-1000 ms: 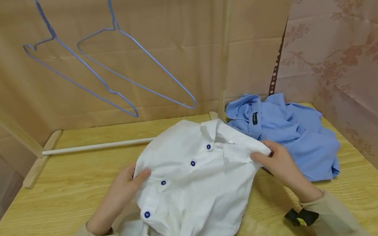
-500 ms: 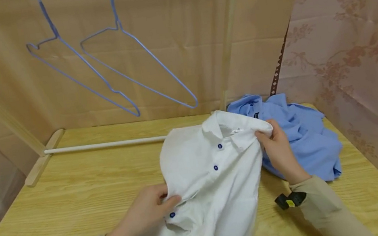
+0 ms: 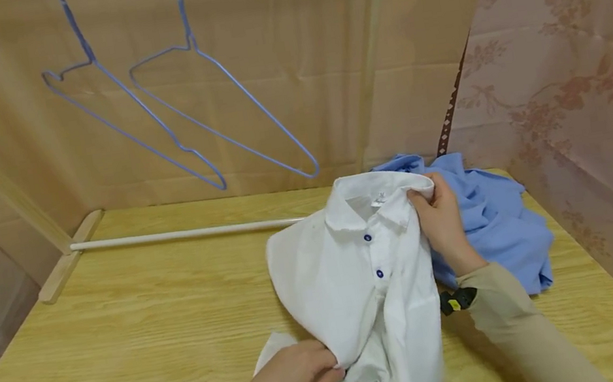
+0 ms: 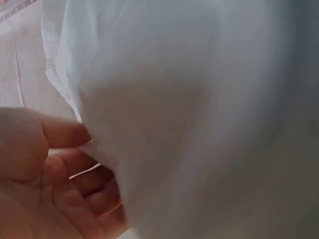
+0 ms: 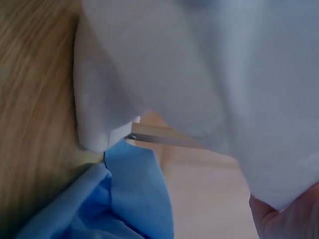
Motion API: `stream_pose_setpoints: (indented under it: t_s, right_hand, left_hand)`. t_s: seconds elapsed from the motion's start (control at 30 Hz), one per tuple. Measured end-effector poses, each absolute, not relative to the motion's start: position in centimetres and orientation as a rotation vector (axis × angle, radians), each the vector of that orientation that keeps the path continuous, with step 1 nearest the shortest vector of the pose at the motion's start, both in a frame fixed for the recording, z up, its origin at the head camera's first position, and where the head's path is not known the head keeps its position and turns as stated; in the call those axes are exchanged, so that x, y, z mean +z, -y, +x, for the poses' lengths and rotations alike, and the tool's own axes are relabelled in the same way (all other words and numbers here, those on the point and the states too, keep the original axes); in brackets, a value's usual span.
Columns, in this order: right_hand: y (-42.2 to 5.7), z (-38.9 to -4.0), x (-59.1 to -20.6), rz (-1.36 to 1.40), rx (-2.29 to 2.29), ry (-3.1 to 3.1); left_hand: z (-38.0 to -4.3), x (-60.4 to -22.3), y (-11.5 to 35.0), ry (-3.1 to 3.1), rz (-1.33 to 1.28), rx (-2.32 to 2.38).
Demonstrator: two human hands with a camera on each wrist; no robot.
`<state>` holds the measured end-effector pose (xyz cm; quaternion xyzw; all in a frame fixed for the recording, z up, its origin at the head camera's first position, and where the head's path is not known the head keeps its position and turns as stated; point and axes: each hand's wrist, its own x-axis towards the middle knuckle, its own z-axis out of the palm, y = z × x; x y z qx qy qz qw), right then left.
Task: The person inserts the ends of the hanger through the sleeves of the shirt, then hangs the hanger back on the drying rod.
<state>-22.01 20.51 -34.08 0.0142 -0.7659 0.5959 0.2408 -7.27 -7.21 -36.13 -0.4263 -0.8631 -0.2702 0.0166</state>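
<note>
**White shirt [image 3: 351,290] Pinched in Both My Hands**

My right hand [image 3: 439,214] is clamped on the shirt's collar [image 3: 344,213], thumb in front and fingers behind. My left hand [image 3: 287,379] pinches a fold lower down, thumb and fingertips together on the cloth. The shirt hangs between them over the right half of the surface [image 3: 183,321], its lower end running out of the head view. The fabric is matte and softly creased, the collar rounded into a loop with a small pale label [image 3: 379,200] inside. Round, dark blue buttons [image 3: 368,238] run down the front.

Just behind, to the right, a blue shirt [image 3: 492,222] lies in a rumpled heap of soft folds, partly hidden by the white one. The surface shows streaky yellow wood grain. A smooth white rod [image 3: 188,233] runs across its back from a flat wooden foot [image 3: 69,259]. Two thin blue hangers [image 3: 192,42] hang above, in front of a tan, lightly creased cloth [image 3: 325,115].
</note>
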Motion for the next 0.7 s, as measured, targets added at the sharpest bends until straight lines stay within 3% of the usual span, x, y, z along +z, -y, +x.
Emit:
stream_pose_setpoints:
  t_s: [0.17, 0.33, 0.7]
  right_hand:
    - [-20.7, -21.5, -34.7, 0.025, 1.63, 2.118]
    - [-21.0, -21.0, -35.3, -0.015, 1.696, 2.093]
    - [-20.5, -20.3, -35.6, 0.134, 1.744, 2.048]
  left_hand:
    - [-8.1, -34.9, 8.2, 2.824, -1.338, -0.854]
    - [-10.6, -32.8, 10.5, 2.979, -1.029, -0.942]
    - [-20.1, -34.0, 11.3, 2.967, -0.545, -1.18]
